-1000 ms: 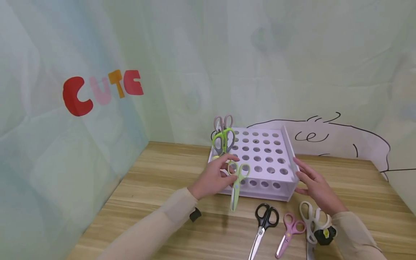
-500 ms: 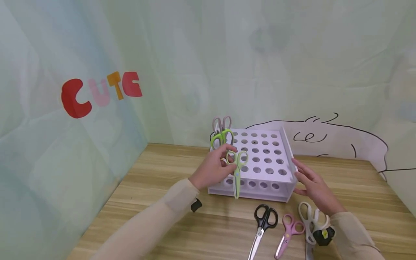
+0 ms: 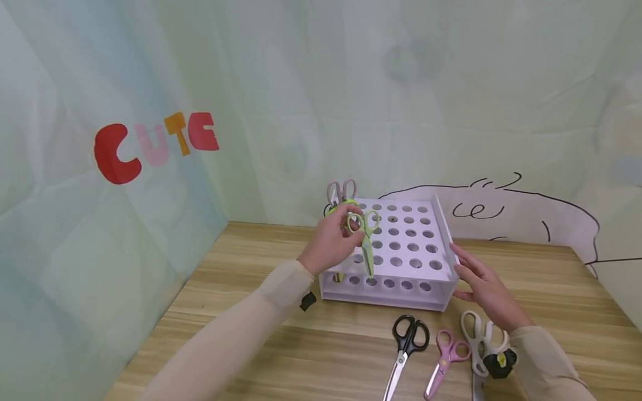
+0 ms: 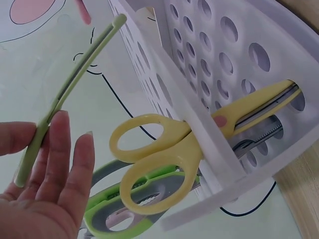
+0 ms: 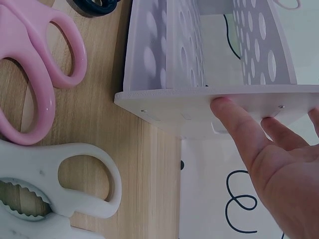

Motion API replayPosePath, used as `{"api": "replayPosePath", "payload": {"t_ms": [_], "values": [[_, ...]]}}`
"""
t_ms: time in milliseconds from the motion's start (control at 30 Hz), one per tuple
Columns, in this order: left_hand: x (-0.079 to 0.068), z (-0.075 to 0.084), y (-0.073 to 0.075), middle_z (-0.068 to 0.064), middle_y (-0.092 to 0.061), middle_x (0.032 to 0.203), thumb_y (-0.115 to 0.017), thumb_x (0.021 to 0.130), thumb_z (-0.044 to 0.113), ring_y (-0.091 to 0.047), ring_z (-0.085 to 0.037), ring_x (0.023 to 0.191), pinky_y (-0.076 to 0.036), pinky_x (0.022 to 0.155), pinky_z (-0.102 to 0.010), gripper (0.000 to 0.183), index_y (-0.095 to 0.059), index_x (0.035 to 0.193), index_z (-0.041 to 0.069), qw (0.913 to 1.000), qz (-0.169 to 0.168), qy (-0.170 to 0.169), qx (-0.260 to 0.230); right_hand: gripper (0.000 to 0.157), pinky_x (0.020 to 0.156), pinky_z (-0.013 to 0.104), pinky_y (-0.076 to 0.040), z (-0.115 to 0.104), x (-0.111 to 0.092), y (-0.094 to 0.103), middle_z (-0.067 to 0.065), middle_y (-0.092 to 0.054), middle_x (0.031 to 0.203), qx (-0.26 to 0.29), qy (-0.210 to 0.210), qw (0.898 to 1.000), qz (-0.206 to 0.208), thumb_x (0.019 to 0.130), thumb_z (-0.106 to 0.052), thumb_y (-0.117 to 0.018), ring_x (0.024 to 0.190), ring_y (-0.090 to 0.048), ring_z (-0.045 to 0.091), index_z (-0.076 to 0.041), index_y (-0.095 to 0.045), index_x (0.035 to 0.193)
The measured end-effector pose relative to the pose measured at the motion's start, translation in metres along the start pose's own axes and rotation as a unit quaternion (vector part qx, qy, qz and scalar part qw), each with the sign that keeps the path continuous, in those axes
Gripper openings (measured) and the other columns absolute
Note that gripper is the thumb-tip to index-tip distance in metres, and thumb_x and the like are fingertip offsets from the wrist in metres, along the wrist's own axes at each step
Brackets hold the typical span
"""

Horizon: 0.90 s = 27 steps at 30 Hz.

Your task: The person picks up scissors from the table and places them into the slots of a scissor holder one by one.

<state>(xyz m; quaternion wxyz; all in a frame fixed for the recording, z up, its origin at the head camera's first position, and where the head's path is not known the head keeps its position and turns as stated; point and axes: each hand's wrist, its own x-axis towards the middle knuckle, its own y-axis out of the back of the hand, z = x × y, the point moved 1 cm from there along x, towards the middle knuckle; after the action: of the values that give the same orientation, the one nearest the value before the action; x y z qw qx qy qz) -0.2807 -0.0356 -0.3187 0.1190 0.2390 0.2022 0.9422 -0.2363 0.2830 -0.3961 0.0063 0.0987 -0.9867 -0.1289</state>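
My left hand (image 3: 331,236) pinches a pair of light green scissors (image 3: 368,253) near the handles, points down, above the white rack (image 3: 411,270) with rows of round holes. In the left wrist view the green scissors (image 4: 75,79) appear edge-on between thumb and fingers. Yellow scissors (image 4: 164,144) stand in the rack, their blades through a hole. Beside them are green-and-grey scissors (image 4: 114,204), and mauve-handled scissors (image 3: 343,190) stand at the back left corner. My right hand (image 3: 489,287) has its fingertips against the rack's right side wall (image 5: 174,112).
On the wooden table (image 3: 241,278) in front of the rack lie black scissors (image 3: 410,340), pink scissors (image 3: 446,359) and white scissors (image 3: 476,340) close to my right wrist. A printed cloth backdrop (image 3: 281,139) rises behind the rack and on the left.
My left hand has moved up and away over the rack, carrying the light green scissors farther from the front edge. The right hand has stayed against the rack's side.
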Motion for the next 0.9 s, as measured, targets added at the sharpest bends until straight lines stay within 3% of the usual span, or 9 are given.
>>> {"api": "replayPosePath", "payload": {"t_ms": [467,733,900], "values": [[0.022,-0.002,-0.009,-0.006,-0.062,0.090,-0.066,0.091,0.001,-0.062,-0.017,0.074,-0.056,0.064,-0.025,0.033,-0.055,0.122,0.007,0.9951,0.091,0.028,0.026,0.062,0.090,0.040,-0.055,0.000,0.000,0.000,0.025,-0.010,0.161,0.003,0.002,1.000,0.005,0.107,-0.036,-0.042,0.138,-0.029,0.046,-0.018,-0.015,0.160],[0.026,-0.006,-0.016,-0.005,-0.064,0.089,-0.065,0.094,0.005,-0.062,-0.015,0.074,-0.054,0.063,-0.023,0.027,-0.057,0.119,0.007,0.9894,0.102,0.007,0.103,0.061,0.092,0.041,-0.054,0.000,-0.001,-0.003,0.025,-0.010,0.161,0.012,0.004,1.000,0.002,0.107,-0.035,-0.042,0.138,-0.029,0.046,-0.018,-0.015,0.160],[0.027,-0.008,-0.020,-0.005,-0.066,0.087,-0.065,0.093,0.005,-0.061,-0.014,0.072,-0.052,0.060,-0.022,0.025,-0.060,0.117,0.008,0.9876,0.089,0.000,0.130,0.061,0.091,0.041,-0.054,0.002,0.000,-0.002,0.025,-0.010,0.161,0.005,0.006,1.000,0.005,0.107,-0.036,-0.041,0.138,-0.030,0.046,-0.019,-0.015,0.160]]}}
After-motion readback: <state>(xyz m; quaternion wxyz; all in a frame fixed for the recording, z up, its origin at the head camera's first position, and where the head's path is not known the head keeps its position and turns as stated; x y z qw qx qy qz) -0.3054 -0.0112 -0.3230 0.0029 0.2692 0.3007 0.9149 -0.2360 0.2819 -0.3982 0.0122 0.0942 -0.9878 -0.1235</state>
